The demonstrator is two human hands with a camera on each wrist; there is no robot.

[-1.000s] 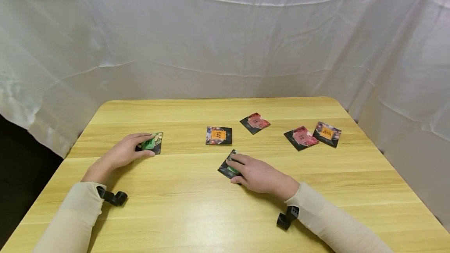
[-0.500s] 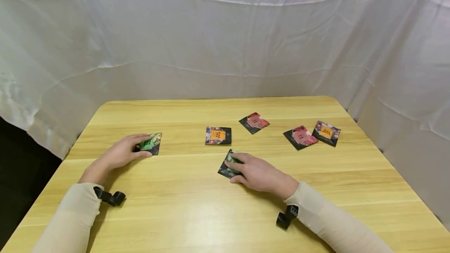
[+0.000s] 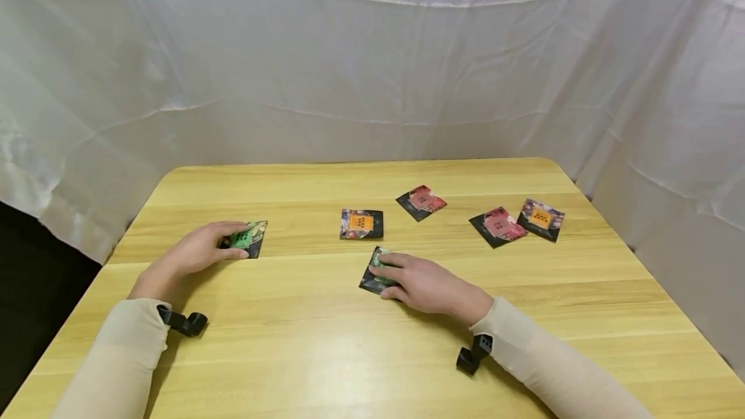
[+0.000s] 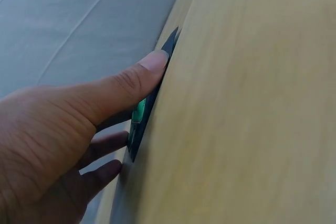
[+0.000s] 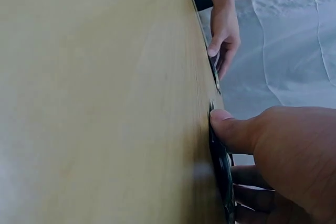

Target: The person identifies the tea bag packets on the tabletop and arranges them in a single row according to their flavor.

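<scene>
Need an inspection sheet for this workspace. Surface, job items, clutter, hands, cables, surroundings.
Surface: wood-grain table.
Job items: left green-labelled packet and right green-labelled packet, each partly covered by a hand.
Clutter: two orange-labelled packets and two red-labelled packets, farther back, untouched.
Hands: left hand touches the left packet; right hand touches the right. Black device on each wrist.
Cables: nothing seen.
Surroundings: pale curtain behind and at both sides; dark area at left.

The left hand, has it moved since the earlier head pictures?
Yes, slightly: in the head view, the left hand has shifted leftward, away from the left orange-labelled packet.
</scene>
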